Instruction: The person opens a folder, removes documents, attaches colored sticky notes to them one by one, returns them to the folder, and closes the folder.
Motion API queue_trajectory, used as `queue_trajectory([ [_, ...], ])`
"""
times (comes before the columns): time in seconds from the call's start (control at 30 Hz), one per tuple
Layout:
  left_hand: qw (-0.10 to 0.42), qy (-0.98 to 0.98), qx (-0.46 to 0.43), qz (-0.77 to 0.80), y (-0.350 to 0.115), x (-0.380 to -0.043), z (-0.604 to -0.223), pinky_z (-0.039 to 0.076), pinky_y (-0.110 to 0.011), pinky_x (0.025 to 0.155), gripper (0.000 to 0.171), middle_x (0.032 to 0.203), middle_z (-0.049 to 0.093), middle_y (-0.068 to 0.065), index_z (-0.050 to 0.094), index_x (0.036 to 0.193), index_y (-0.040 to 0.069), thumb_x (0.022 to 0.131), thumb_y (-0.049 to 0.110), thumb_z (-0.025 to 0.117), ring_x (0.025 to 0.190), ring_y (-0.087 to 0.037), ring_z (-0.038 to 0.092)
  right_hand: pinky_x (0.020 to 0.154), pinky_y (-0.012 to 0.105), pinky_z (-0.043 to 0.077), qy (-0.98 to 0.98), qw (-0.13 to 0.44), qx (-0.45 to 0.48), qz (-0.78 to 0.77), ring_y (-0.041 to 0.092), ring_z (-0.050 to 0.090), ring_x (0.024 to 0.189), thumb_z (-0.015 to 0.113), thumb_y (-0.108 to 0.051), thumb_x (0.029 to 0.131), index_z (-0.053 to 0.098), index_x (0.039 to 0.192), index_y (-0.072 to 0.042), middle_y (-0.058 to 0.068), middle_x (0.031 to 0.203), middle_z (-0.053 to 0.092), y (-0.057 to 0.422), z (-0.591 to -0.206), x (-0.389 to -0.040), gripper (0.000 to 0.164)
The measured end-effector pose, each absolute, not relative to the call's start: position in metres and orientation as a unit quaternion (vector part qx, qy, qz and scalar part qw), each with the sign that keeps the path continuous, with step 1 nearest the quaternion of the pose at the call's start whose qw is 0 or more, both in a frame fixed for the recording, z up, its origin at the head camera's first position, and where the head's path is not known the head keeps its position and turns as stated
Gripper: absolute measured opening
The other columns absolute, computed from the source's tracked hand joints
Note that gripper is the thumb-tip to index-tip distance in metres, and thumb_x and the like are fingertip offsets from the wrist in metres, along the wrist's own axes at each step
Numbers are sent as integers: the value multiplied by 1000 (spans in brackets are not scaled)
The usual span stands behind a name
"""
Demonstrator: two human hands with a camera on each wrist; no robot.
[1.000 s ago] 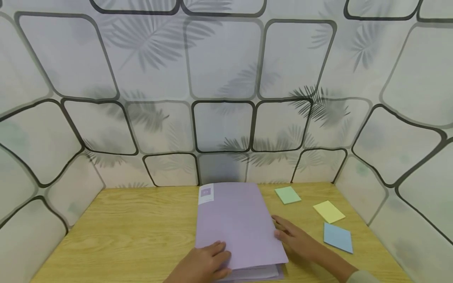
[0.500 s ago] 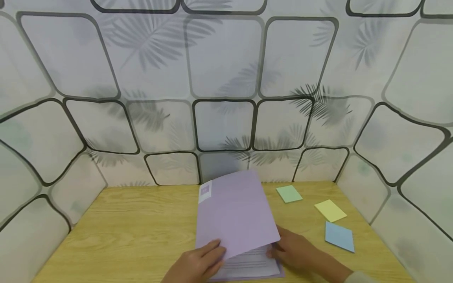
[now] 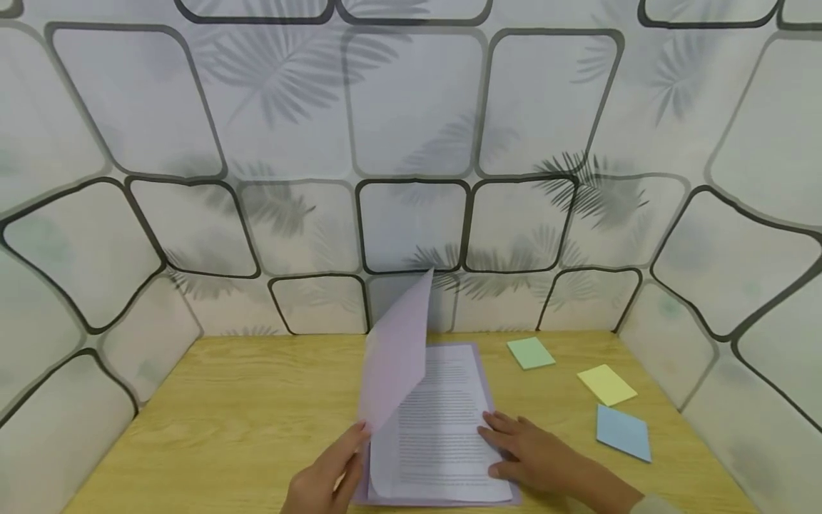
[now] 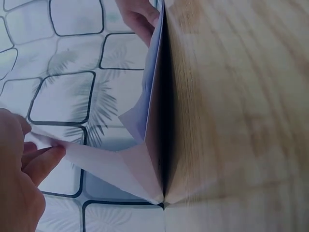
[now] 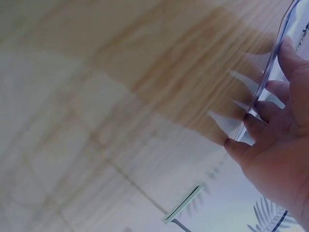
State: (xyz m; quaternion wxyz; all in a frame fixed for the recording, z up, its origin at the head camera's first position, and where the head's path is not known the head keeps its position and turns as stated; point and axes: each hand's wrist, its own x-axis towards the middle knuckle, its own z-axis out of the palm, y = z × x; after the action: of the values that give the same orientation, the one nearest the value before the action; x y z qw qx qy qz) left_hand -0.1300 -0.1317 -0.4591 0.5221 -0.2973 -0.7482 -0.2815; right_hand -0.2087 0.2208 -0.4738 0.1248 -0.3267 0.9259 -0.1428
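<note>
While the cover (image 3: 394, 350) stands raised, left hand (image 3: 327, 471): my thumb and fingers pinch it at its near end, almost meeting, with only the thin sheet between them.
Right hand (image 3: 536, 457): my fingers are spread and relaxed, gripping nothing; they reach over the right edge of the purple folder (image 3: 484, 378), tips touching the printed pages (image 3: 443, 421).
Folder's place: on the wooden table (image 3: 225, 428), about midway across it, its far end close to the table's back edge, where the patterned wall (image 3: 411, 107) rises.
Note pads: the green pad (image 3: 531, 353) lies near the back edge, toward the table's back right corner; the yellow pad (image 3: 606, 385) and the blue pad (image 3: 623, 434) lie nearer the right edge, just beside each other.
Head view: only this one shows the lines of print and all three pads together.
Left wrist view: my pinch shows from the side, with the cover bent up from its fold and a page corner standing free inside.
Right wrist view: my right fingertips show one by one, gaps between them, lined along the folder's edge; below, a pad's pale green side shows edge-on.
</note>
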Motion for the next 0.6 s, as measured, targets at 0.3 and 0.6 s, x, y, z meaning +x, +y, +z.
queue_trajectory([
  [0.3,515,-773,-225,-295,-144,-111,-462,54,-12,63,36,133,66,-4,73,111,5,108,28,46,101,0,69,115,68,27,925,135,-319,-154,41,31,148,54,-63,94,47,152,-15,14,161,36,221,-476,-210,75],
  [0.6,529,-776,-205,-276,-157,-107,-471,50,-4,74,43,138,58,3,71,118,-2,108,32,47,120,9,54,115,68,27,927,130,-316,-158,42,31,148,57,-62,94,49,150,-14,16,160,37,221,-473,-209,75],
])
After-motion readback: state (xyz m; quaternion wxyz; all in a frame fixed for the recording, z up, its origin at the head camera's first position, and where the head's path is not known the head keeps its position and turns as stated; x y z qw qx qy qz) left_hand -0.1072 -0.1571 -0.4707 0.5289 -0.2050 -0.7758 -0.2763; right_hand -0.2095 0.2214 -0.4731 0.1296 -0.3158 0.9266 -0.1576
